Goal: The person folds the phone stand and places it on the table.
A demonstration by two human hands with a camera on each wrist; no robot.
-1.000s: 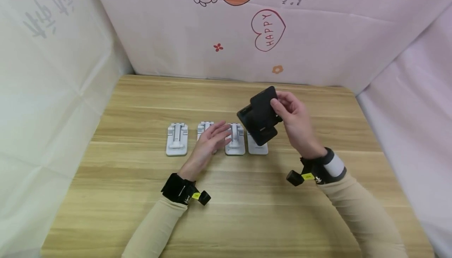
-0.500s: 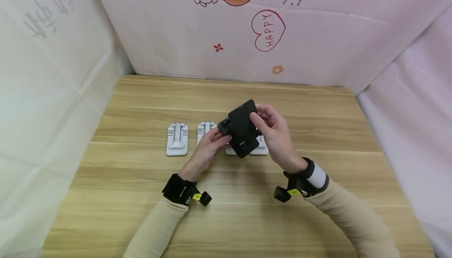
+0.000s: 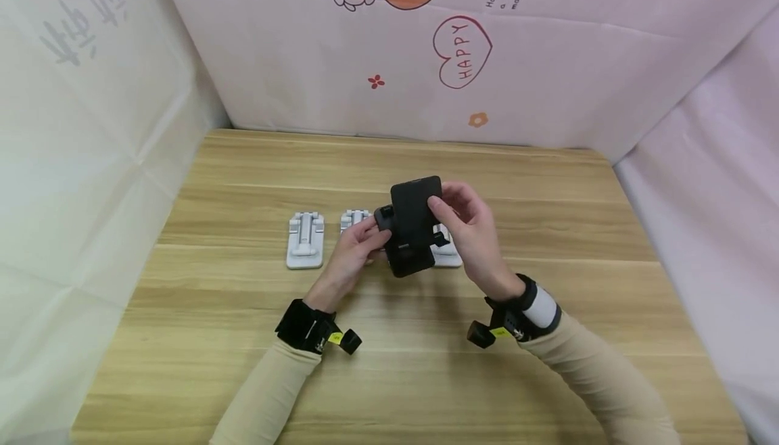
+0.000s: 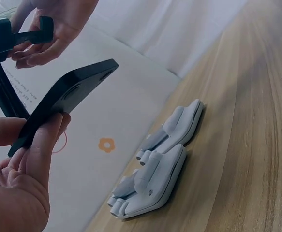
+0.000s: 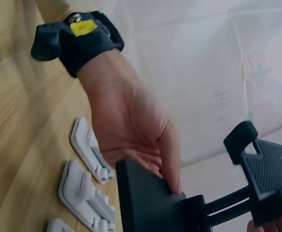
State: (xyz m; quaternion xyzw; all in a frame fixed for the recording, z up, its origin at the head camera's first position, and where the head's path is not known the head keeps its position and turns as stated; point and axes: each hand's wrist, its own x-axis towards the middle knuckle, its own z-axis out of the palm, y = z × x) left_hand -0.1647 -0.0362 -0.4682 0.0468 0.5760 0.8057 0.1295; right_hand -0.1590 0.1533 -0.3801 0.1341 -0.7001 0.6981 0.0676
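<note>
A black foldable phone stand (image 3: 416, 212) is held in the air between both hands, its panels swung apart at the hinged arm. My left hand (image 3: 349, 255) pinches the flat plate (image 4: 78, 87) by its edge, thumb on one face and fingers on the other. On the opposite side, my right hand (image 3: 477, 235) grips the upper panel, thumb lying across its face. The cradle with its hooked lips (image 4: 22, 36) shows beside the right hand's fingers in the left wrist view. Folded white phone stands (image 3: 305, 242) lie in a row beneath, partly hidden by the hands and the black stand.
The wooden table (image 3: 389, 377) runs back to a printed white cloth wall (image 3: 304, 59). Cloth sides rise at left and right. Two white stands (image 4: 148, 186) lie close below the left hand. Both wrists wear a strap with a small camera (image 3: 481, 334).
My right hand has brought the black stand left and down to the left hand, which has taken hold of it. Since then the stand has turned a little more upright.
</note>
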